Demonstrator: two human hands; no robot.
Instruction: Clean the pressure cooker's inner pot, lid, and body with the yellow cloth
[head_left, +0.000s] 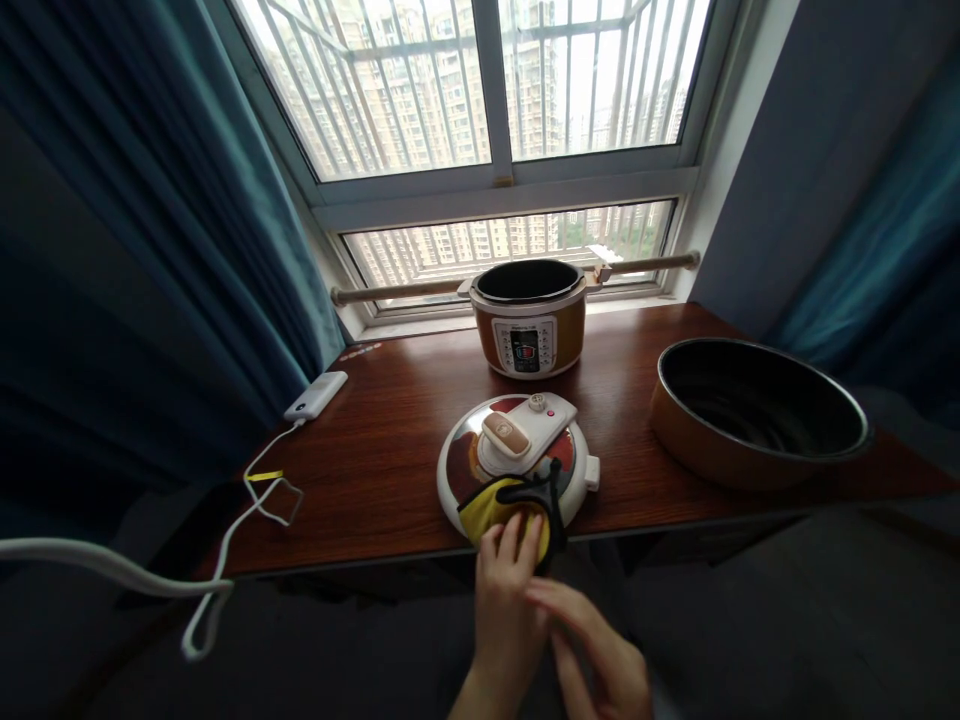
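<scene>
A yellow cloth with black edging [487,508] lies on the front of a round pressure cooker lid [451,470]. My left hand [510,590] has its fingers pressed onto the cloth, holding it against the lid. My right hand [600,645] is just behind, its stretched forefinger touching or nearly touching the left hand near the wrist; its thumb and fingers are apart, with nothing seen between them. White rim, brown and red picture panels and a tan-topped handle [506,435] mark the lid, which rests near the table's front edge.
A brown-and-white electric pressure cooker body [487,335] stands lidless by the window. At right sits a large dark-lined round pot [701,440]. A white power bank [316,396] with a white cable [225,550] lies left on the wooden table [390,450]. Blue curtains [247,200] hang alongside.
</scene>
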